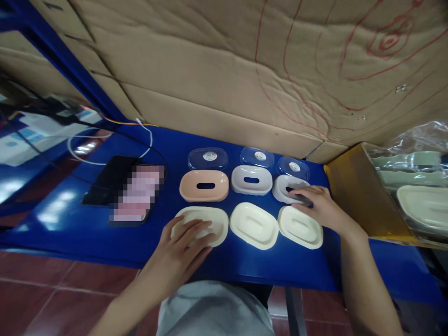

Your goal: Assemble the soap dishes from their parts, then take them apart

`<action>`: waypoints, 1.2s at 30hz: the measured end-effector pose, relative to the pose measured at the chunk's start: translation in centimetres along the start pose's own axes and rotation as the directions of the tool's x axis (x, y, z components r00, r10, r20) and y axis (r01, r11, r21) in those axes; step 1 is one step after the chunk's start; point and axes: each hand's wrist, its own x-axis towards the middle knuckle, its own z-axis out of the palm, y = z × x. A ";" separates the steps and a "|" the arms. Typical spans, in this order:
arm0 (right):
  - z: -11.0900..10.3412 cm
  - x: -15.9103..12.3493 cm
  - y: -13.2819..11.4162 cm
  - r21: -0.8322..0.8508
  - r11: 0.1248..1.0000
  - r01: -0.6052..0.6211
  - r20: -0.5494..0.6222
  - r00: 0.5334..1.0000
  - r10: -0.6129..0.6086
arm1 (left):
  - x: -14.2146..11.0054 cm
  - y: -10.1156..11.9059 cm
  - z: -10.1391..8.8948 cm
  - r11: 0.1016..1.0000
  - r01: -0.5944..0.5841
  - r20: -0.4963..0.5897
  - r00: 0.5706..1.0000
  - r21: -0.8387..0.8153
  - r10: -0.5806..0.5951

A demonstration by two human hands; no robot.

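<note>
Three oval soap dishes with a slot in the middle stand in a row: a peach dish, a white dish and a second white dish. In front lie three cream oval trays: a left tray, a middle tray and a right tray. My left hand rests over the left tray with its fingers stretched out. At the right white dish, my right hand has thumb and fingers about its near right side, partly hiding it.
Behind the dishes lie three clear lids with round stickers. A phone, blurred out, and a black case with cables are on the blue table. A cardboard box of similar parts stands right; a cardboard wall rises behind.
</note>
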 end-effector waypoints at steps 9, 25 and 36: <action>0.5 -0.8 -1.6 0.008 0.998 0.054 -0.071 0.996 -0.053 | 1.4 -0.5 0.6 0.997 0.004 0.026 1.000 0.075 -0.006; -0.4 -3.7 -3.5 0.073 0.995 0.075 0.119 0.989 -0.083 | 6.8 3.4 3.0 0.968 -0.205 0.107 0.976 0.144 0.191; 1.5 -3.5 -1.4 -0.028 1.000 0.010 0.074 0.997 -0.008 | 7.4 4.7 4.4 0.964 -0.139 0.064 0.990 0.228 0.128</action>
